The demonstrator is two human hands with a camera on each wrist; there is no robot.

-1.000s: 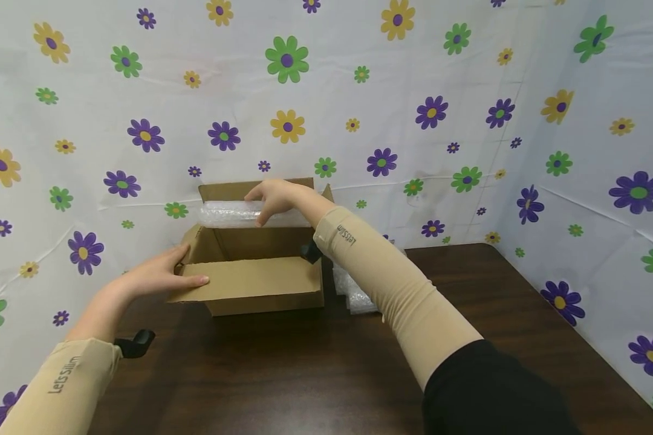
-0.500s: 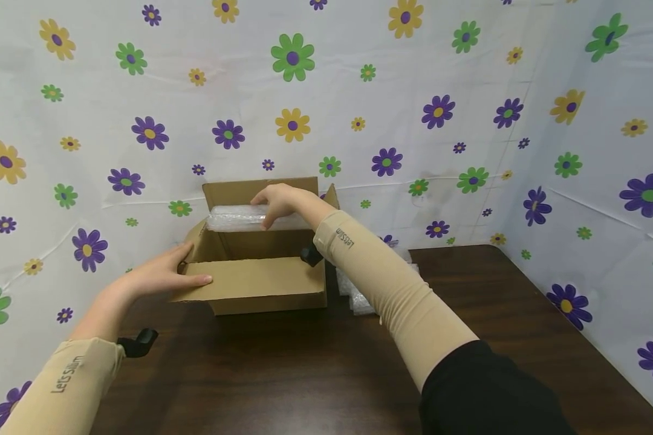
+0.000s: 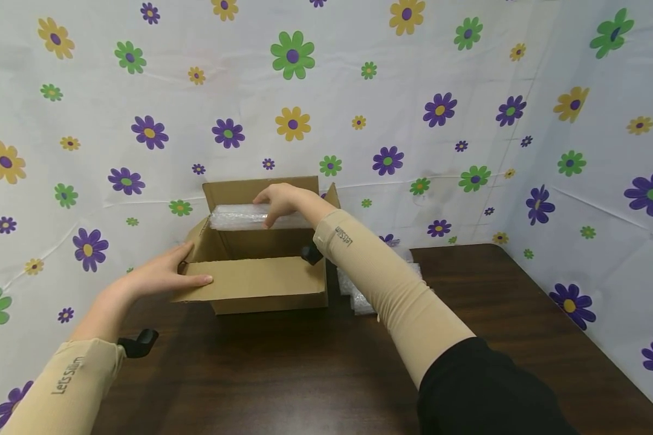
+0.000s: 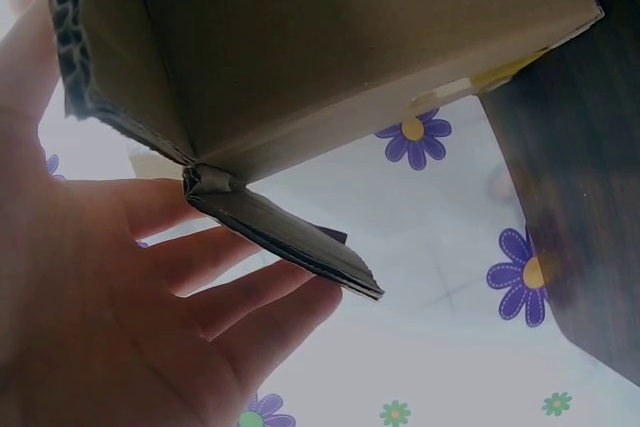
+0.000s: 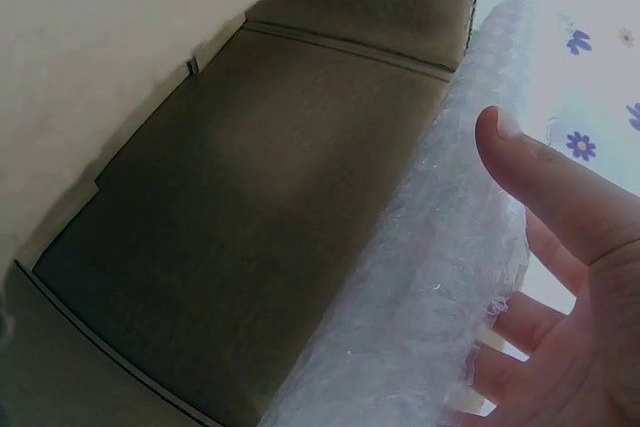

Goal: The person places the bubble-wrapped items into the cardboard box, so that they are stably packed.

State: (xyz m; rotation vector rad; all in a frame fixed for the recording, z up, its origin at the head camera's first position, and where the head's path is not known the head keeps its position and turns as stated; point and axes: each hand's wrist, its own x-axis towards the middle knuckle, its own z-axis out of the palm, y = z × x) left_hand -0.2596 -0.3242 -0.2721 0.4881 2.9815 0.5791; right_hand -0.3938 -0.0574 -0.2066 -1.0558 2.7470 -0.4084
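Observation:
An open cardboard box (image 3: 272, 304) stands on the table with its front flap (image 3: 261, 279) folded out toward me. My left hand (image 3: 155, 275) holds the box at its left corner, thumb on the front flap; in the left wrist view its fingers lie against the outside of a flap (image 4: 290, 242). My right hand (image 3: 284, 202) grips a long bubble-wrapped bundle (image 3: 236, 217) across the back of the box opening. Seen from the right wrist, the thumb lies on the near side of the bundle (image 5: 410, 267) and the fingers go behind it. What the wrap contains cannot be seen.
More bubble wrap pieces (image 3: 361, 300) lie right of the box, partly hidden by my right forearm. The dark wooden table (image 3: 283, 374) meets a flower-patterned cloth backdrop (image 3: 326, 96) close behind the box, and another along the right side.
My right hand and the bubble-wrapped bundle have come down slightly relative to the box, mostly in the first half second. The left hand keeps its place on the box. The head view has shifted a little.

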